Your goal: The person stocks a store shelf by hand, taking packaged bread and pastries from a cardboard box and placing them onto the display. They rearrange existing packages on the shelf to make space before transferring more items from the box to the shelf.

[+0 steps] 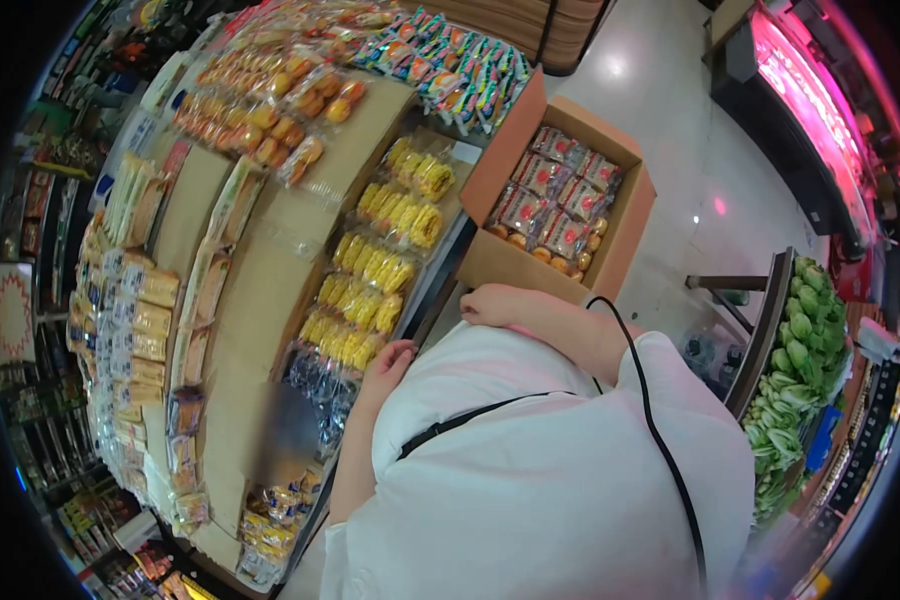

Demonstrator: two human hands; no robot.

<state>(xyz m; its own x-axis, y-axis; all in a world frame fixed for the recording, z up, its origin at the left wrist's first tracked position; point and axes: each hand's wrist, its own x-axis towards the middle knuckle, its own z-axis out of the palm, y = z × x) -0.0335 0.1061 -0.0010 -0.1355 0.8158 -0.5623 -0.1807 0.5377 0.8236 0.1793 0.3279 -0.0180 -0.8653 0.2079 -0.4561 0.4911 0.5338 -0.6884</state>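
Observation:
My left hand [388, 368] hangs beside the front edge of the display, closest to the clear packs of yellow, bumpy food [338, 343]. Its fingers are loosely curled, and nothing shows in them. My right hand [485, 304] is held in front of my white shirt [530, 470], fingers folded in, with no object visible in it. Just beyond it, an open cardboard box [622, 262] stands on the floor against the display. Inside are clear packs with red print [562, 232] and round brown buns [553, 260].
Along the display's cardboard shelf [260, 290] lie packs of round orange-brown buns [270, 130], sliced bread packs [150, 320] and green-orange packets [450, 65]. Dark packs [325, 395] sit near my left arm. Leafy greens [785, 370] fill a stand at right. A pink-lit counter [810, 110] is farther off.

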